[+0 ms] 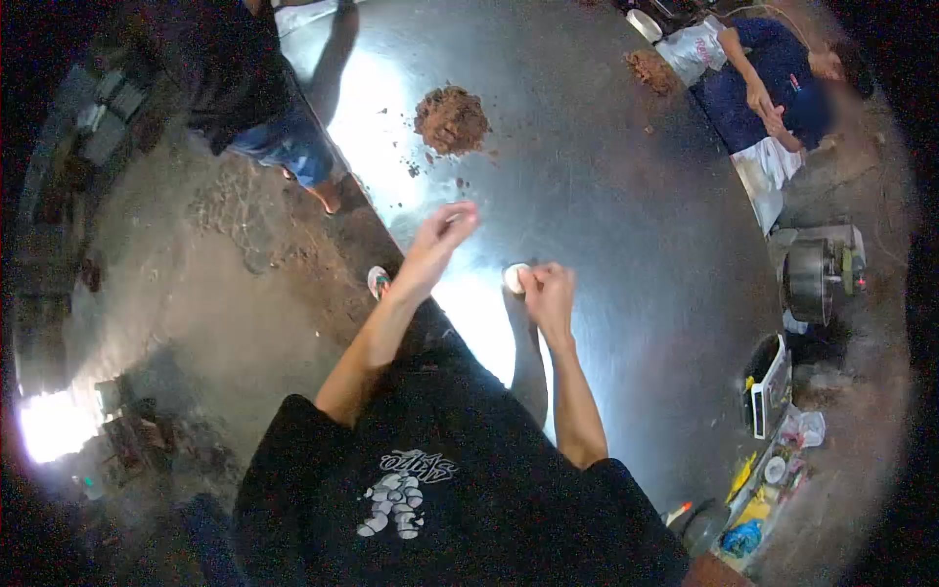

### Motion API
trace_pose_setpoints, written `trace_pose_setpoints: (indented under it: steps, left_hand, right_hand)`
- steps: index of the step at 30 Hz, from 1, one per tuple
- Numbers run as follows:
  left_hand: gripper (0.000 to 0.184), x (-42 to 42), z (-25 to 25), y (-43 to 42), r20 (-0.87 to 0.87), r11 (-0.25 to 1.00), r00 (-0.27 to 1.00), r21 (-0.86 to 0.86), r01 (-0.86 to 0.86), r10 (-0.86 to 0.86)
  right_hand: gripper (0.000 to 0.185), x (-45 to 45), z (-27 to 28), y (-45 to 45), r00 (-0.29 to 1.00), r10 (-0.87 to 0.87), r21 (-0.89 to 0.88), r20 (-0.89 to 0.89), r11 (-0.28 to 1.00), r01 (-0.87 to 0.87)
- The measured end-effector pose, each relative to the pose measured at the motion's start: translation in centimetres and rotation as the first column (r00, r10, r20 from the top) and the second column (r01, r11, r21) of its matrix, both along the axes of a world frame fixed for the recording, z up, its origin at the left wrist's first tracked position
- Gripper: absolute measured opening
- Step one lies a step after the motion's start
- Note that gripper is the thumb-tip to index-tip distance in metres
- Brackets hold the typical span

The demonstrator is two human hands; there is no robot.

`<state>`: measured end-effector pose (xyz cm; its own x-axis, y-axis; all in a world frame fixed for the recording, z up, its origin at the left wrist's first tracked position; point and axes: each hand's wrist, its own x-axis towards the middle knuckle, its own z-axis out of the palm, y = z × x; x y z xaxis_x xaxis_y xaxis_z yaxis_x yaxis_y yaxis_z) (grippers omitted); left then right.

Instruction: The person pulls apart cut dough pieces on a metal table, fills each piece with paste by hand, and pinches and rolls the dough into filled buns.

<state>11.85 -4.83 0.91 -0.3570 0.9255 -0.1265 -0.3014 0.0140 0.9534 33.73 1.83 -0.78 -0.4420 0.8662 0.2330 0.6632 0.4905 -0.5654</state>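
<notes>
My left hand (442, 243) is raised over the left edge of the metal table (626, 215), its fingers slightly bent and apart, with nothing visible between them. To its right, my right hand (552, 295) has its fingers curled together and grips a small round white object (515, 278) at the thumb side. Beyond both hands a heap of brown crumbly material (452, 121) lies on the table, with loose crumbs scattered around it.
A person in dark clothes (220, 78) stands at the upper left. Across the table another person (748, 88) is beside a second brown heap (650, 71). A metal pot (808, 281), a white-framed device (771, 386) and a blue bag (741, 538) line the right side.
</notes>
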Motion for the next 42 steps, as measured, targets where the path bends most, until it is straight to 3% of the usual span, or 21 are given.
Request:
trace_pose_setpoints:
  steps: [3,5,6,8,12,14,16,18,21,23,24,26,28,30,31,33,36,38,40,41,42]
  left_hand:
    - [0.041,-2.9,-0.2,-2.8,-0.125,0.992,0.986,-0.05,-0.114,0.107]
    - [0.038,-4.5,-1.2,-4.7,0.006,0.974,0.978,-0.095,-0.205,0.206]
    - [0.038,-5.0,-1.9,-5.8,0.005,0.971,0.976,-0.1,-0.218,0.22]
    - [0.034,-6.0,-3.0,-7.1,0.044,0.935,0.949,-0.192,-0.298,0.311]
    - [0.033,-5.6,-2.1,-5.8,0.109,0.942,0.944,-0.166,-0.291,0.311]
    - [0.028,-5.1,-1.3,-4.5,0.044,0.958,0.97,-0.172,-0.228,0.239]
    - [0.029,-5.2,-1.1,-3.7,0.069,0.977,0.979,-0.107,-0.184,0.192]
    - [0.029,-5.3,-1.1,-3.7,0.067,0.985,0.985,-0.083,-0.154,0.159]
    - [0.029,-5.7,-1.9,-4.9,0.127,0.985,0.98,-0.088,-0.146,0.156]
    - [0.026,-6.1,-3.4,-6.6,0.139,0.955,0.96,-0.205,-0.213,0.244]
    - [0.026,-6.2,-4.0,-7.4,0.145,0.956,0.957,-0.192,-0.221,0.25]
    - [0.024,-6.6,-5.3,-9.9,0.189,0.929,0.924,-0.235,-0.287,0.333]
    - [0.025,-7.0,-6.3,-12.4,0.198,0.891,0.89,-0.292,-0.347,0.412]
    - [0.026,-7.3,-7.6,-14.6,0.207,0.844,0.844,-0.346,-0.41,0.495]
    - [0.025,-7.5,-8.6,-15.6,0.215,0.831,0.824,-0.343,-0.439,0.524]
    - [0.024,-7.5,-9.7,-16.7,0.231,0.815,0.797,-0.337,-0.472,0.558]
    - [0.023,-7.8,-9.9,-16.1,0.275,0.787,0.747,-0.348,-0.509,0.605]
    - [0.024,-8.0,-9.5,-15.3,0.237,0.774,0.757,-0.388,-0.5,0.608]
    - [0.025,-8.1,-8.2,-14.2,0.234,0.785,0.77,-0.379,-0.49,0.594]
    - [0.025,-8.3,-8.0,-13.4,0.223,0.794,0.774,-0.325,-0.514,0.592]
    - [0.025,-8.5,-8.0,-13.2,0.225,0.794,0.775,-0.334,-0.509,0.591]
  right_hand:
    - [0.031,-1.6,4.1,2.3,0.998,-0.024,0.082,0.055,0.996,0.02]
    - [0.034,-3.4,5.9,3.8,0.963,-0.263,0.207,-0.054,0.941,0.269]
    - [0.034,-4.3,2.8,2.9,0.967,-0.25,0.203,-0.052,0.945,0.256]
    - [0.032,-7.0,-5.5,1.4,0.905,-0.169,0.212,0.39,0.973,0.09]
    - [0.03,-8.4,-4.9,3.1,0.953,-0.094,0.161,0.289,0.986,0.048]
    - [0.037,-6.3,-5.5,3.5,0.916,0.167,0.118,0.364,0.967,-0.224]
    - [0.038,-3.8,-2.1,3.5,0.959,0.284,-0.311,0.019,0.913,-0.264]
    - [0.035,0.3,-2.1,3.1,0.833,0.502,-0.371,0.233,0.837,-0.401]
    - [0.034,5.5,-1.6,2.2,0.971,0.166,-0.717,-0.17,0.655,-0.238]
    - [0.036,7.5,3.8,0.6,0.888,-0.406,-0.937,-0.215,0.341,-0.071]
    - [0.035,11.5,1.6,0.9,0.793,-0.507,-0.929,-0.337,0.317,-0.192]
    - [0.034,18.7,-4.2,0.4,0.196,-0.9,-0.82,-0.39,0.242,-0.519]
    - [0.033,24.1,-5.5,-0.2,0.02,-0.962,-0.84,-0.272,0.227,-0.493]
    - [0.033,27.6,-5.1,-1.1,0.293,-0.858,-0.894,-0.422,0.341,-0.289]
    - [0.033,29.3,-5.1,-0.5,0.313,-0.848,-0.893,-0.428,0.343,-0.293]
    - [0.033,31.7,-5.5,2.0,0.026,-0.998,-0.872,-0.055,0.035,-0.489]
    - [0.035,28.7,-6.2,7.7,0.12,-0.989,-0.982,-0.092,0.07,-0.175]
    - [0.038,30.1,-4.6,11.8,-0.032,-0.996,-0.982,-0.079,0.083,-0.169]
    - [0.049,15.5,-0.5,21.6,0.394,-0.875,-0.94,-0.282,0.168,-0.298]
    - [0.046,9.5,5.6,22.5,0.367,-0.76,-0.833,-0.536,0.405,-0.377]
    - [0.041,6.5,10.0,25.0,0.359,-0.609,-0.644,-0.707,0.344,-0.684]
